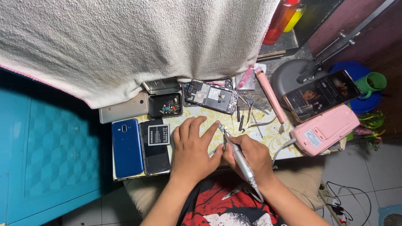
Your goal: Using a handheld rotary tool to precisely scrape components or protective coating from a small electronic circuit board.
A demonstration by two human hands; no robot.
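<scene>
My right hand (pixel 250 155) grips a slim silver pen-shaped tool (pixel 239 158) with a cable at its rear end; its tip points up-left to a small part (pixel 220 127) on the table. My left hand (pixel 191 148) lies flat on the patterned table top (pixel 268 136), fingers spread, with fingertips pressing beside that small part. What lies under the left palm is hidden.
A blue phone (pixel 127 147), a black phone with a battery (pixel 155 146) and a silver phone (pixel 124 109) lie left. An opened phone (pixel 210 96), a small parts tray (pixel 166 105), tweezers (pixel 251 113), a pink tool (pixel 270 93), a lit phone (pixel 320 94) and a pink box (pixel 325 129) are behind and right. A towel (pixel 125 42) hangs overhead.
</scene>
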